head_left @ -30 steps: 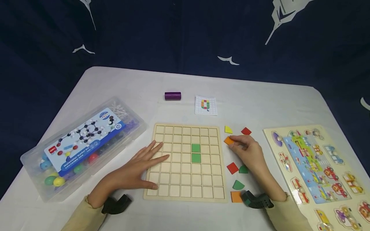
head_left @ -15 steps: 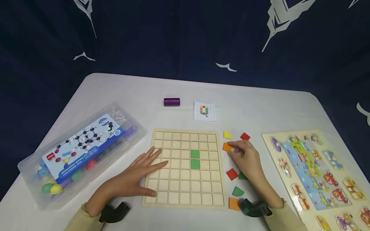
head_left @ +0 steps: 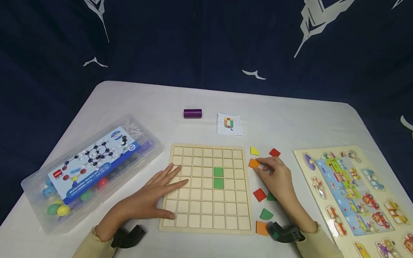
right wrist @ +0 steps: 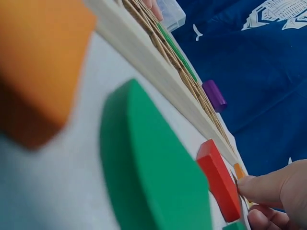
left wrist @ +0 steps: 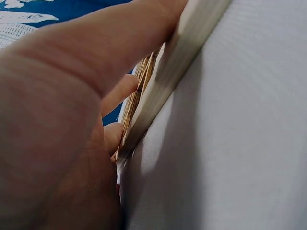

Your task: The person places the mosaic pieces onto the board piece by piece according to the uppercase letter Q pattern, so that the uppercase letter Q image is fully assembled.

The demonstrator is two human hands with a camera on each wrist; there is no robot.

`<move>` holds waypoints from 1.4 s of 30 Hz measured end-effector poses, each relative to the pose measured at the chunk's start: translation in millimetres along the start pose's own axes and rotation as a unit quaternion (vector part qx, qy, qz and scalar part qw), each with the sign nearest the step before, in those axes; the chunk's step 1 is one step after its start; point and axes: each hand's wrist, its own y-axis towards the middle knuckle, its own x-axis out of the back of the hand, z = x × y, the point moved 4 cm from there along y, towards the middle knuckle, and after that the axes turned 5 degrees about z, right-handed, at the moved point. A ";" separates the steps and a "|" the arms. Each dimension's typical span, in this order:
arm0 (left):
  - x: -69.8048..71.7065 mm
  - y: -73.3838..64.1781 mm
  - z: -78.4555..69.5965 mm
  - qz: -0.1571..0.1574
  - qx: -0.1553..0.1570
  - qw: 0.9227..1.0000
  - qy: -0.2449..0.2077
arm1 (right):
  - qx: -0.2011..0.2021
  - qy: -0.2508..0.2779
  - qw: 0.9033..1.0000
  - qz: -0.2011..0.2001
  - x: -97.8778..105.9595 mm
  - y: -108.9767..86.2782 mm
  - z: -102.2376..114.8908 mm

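Observation:
A wooden grid board (head_left: pixel 193 223) lies in the middle of the white table, with two green square tiles (head_left: pixel 218 177) set one above the other in its cells. My left hand (head_left: pixel 146 199) rests with spread fingers on the board's left edge; in the left wrist view, the thumb (left wrist: pixel 91 40) lies along its side. Just off the board's right edge, my right hand (head_left: pixel 276 177) pinches an orange square tile (head_left: pixel 254 163) between thumb and fingers. Close around it lie a yellow piece (head_left: pixel 254 151), red tiles (head_left: pixel 259 195) and a green rounded piece (head_left: pixel 266 214).
Another orange tile (head_left: pixel 262 228) lies near the board's lower right corner. A patterned card (head_left: pixel 229 124) and a purple cylinder (head_left: pixel 192 113) are behind the board. A clear molecular model kit box (head_left: pixel 148 154) stands left, a picture puzzle board (head_left: pixel 301 152) right.
The head view has tilted slightly, so everything sits lower in it. The pinched orange tile has shifted slightly left toward the board. My left hand has stayed on the board.

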 end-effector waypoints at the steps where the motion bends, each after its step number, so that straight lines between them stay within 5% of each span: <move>1: -0.2 0.1 0.2 0.000 0.000 1.000 0.001 | 0.000 0.001 1.000 0.000 0.7 0.1 0.4; 6: -0.1 0.6 0.8 -0.002 0.000 1.000 0.005 | 0.021 0.027 0.999 0.008 6.6 5.9 11.1; 12: -0.5 1.1 1.8 -0.002 -0.002 1.000 0.007 | 0.051 0.075 0.995 0.035 5.7 18.6 49.7; 23: -1.6 0.9 3.2 0.007 0.006 1.000 0.007 | 0.063 0.177 0.975 0.117 -43.4 23.0 97.7; 33: 2.0 2.2 1.1 0.012 0.011 1.000 0.005 | 0.070 0.171 0.972 0.146 -70.7 19.2 108.3; 42: 1.8 2.1 1.3 0.013 0.014 1.000 0.009 | 0.083 0.112 0.975 0.172 -78.1 17.4 108.7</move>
